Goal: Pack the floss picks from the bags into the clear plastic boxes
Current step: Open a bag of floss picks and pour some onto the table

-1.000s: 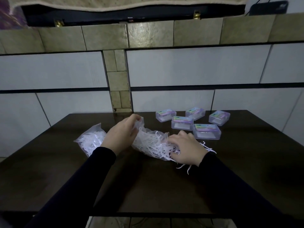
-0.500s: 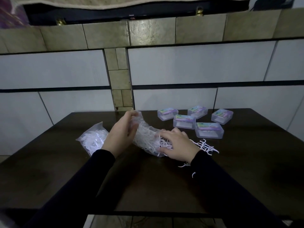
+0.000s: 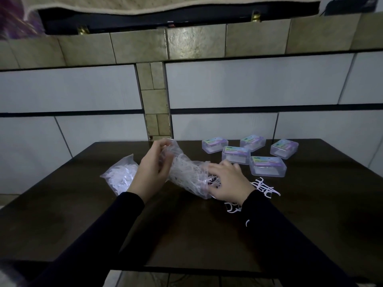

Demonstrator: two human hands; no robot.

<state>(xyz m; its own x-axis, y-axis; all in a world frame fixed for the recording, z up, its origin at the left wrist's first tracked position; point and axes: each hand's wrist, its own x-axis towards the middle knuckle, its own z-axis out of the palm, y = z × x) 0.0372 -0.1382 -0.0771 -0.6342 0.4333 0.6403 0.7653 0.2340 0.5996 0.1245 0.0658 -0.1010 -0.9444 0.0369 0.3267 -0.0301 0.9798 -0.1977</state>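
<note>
floss picks [image 3: 187, 172], thin white plastic, fill a crinkled clear bag [image 3: 199, 189] whose long axis runs from the far left, lifted, down to the near right on the dark bench [image 3: 186, 235]. the left hand [image 3: 152, 172] has its grip pinching the raised end; the right hand [image 3: 228, 183] lies with curled fingers at the low mouth. loose picks [image 3: 266, 188] are beside it, five clear boxes [image 3: 267, 168] behind, a second bag [image 3: 121, 176] left.

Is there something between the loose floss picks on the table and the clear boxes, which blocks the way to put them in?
No object stands on the table between the loose floss picks and the nearest clear box. But all five boxes appear to have their lids closed, so a lid must be opened first.
</note>
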